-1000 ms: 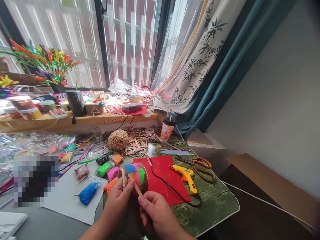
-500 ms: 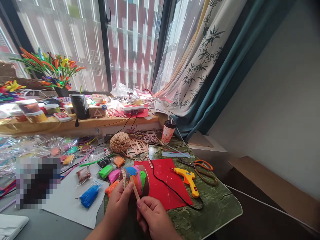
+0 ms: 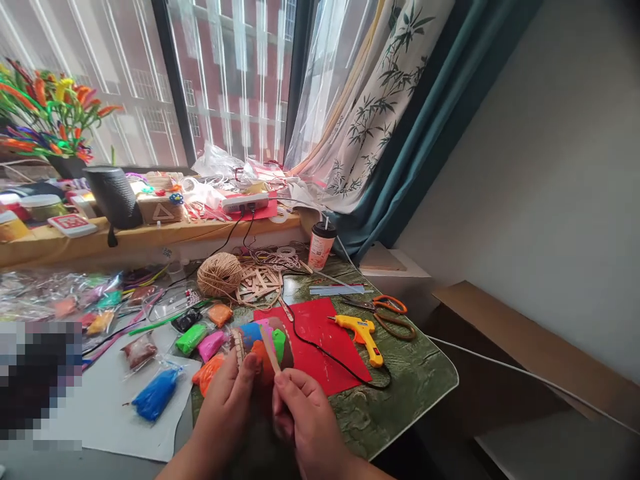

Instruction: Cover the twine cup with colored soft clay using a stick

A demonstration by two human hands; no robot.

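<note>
Left hand [image 3: 230,390]: its grip is curling closed round the left side of the colour-patched pot [image 3: 257,348], the thumb lying along the near side and the other fingers mostly going out of sight.
Right hand [image 3: 306,408]: its grip is pinching the lower end of a flat wooden stick [image 3: 271,352] between thumb and forefinger, the remaining fingers folding in beneath.
Stick: slanting up and left from the right hand, its upper part crossing in front of the pot; whether its tip is touching the surface, the view is not showing.
Pot: being held over the left part of a red sheet [image 3: 320,327], showing blue, pink, orange and green patches on brown, with a pale braided band running round its left end.
Glue gun [image 3: 361,333]: lying at the sheet's right edge, its nozzle pointing left, while a black cable [image 3: 325,361] is crossing the red.
Scissors [image 3: 371,306]: resting on the green-covered table [image 3: 420,380] just beyond the glue gun.
Packets: green [image 3: 191,339] and pink [image 3: 212,345] ones lying left of the pot, a blue packet [image 3: 157,395] resting on a white sheet [image 3: 105,407].
Twine ball [image 3: 219,274]: sitting beside a lattice of wooden sticks [image 3: 259,283].
Lidded cup [image 3: 321,247]: standing farther back, a straw poking out.
</note>
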